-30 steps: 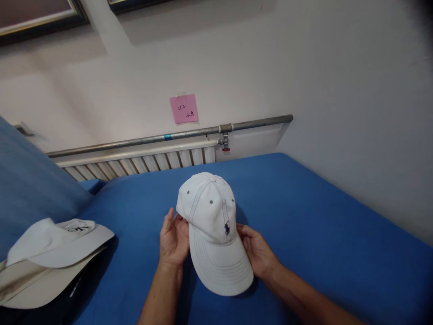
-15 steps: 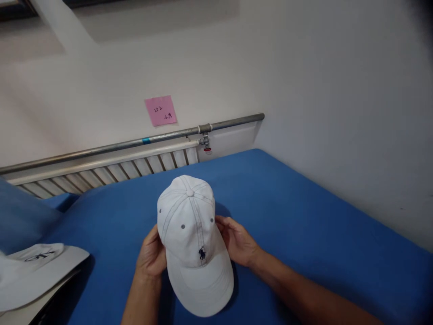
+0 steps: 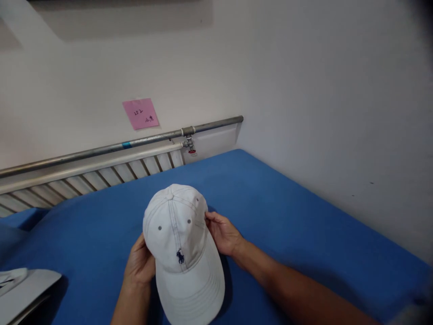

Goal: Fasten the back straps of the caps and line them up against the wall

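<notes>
Between my two hands is a white baseball cap (image 3: pixel 174 239), crown up, its brim pointing toward me. A small dark horse-rider emblem is stitched on its front. My left hand (image 3: pixel 140 262) grips the cap's left side, with fingers partly hidden beneath it. On the other side, my right hand (image 3: pixel 223 232) pinches the lower edge of the crown near the brim. The cap is over the blue-covered surface (image 3: pixel 287 225); whether it rests there I cannot tell.
At the lower left lie more hats, the top one a white cap (image 3: pixel 30 289) with dark lettering. Behind the blue surface are a white radiator (image 3: pixel 111 174), a metal pipe (image 3: pixel 216 124) with a red-handled valve (image 3: pixel 191 151), and a pink note (image 3: pixel 140 113) on the wall.
The view has shifted right, so the wall, note and hats appear farther left. The cap has turned and tilted slightly in my hands, showing more of its front and brim.
</notes>
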`<state>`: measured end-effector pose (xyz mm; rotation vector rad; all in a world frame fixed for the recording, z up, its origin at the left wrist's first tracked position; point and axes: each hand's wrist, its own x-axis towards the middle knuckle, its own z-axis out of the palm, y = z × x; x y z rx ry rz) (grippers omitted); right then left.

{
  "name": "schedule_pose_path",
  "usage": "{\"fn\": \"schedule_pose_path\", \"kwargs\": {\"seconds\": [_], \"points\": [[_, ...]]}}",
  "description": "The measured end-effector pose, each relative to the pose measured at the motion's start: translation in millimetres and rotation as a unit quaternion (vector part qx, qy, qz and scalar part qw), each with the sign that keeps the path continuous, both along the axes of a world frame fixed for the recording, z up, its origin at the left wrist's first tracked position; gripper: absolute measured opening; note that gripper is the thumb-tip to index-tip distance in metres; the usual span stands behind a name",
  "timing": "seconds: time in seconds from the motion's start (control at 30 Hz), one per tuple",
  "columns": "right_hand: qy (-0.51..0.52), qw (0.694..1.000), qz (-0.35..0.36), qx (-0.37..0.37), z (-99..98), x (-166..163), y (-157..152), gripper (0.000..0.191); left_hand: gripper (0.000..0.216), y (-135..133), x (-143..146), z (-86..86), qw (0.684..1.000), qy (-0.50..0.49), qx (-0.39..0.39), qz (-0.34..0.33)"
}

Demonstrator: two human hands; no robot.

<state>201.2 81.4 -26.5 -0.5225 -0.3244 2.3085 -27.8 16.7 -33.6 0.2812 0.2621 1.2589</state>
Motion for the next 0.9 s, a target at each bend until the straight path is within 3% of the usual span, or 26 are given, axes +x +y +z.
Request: {"fn": "schedule_pose_path", "kwargs": {"seconds": [0.23, 0.47, 0.73, 0.9], "points": [[-0.051, 0.997, -0.056, -0.033, 9.0, -1, -1, 0.019, 0.035, 3, 5, -2.1, 0.989, 0.049, -0.107, 0.085], [-0.052, 0.996, -0.075, 0.003, 0.4, -3, 0, 0.013, 0.031, 3, 16, 8.1, 0.975, 0.059, -0.168, 0.131], [-0.083, 0.989, -0.116, 0.026, -3.4, -2, 7, 0.016, 0.03, 6, 27, 12.3, 0.96, 0.056, -0.18, 0.206], [-0.097, 0.989, -0.096, 0.055, -4.3, -1, 10, 0.014, 0.034, 6, 28, 9.3, 0.97, 0.053, -0.155, 0.18]]}}
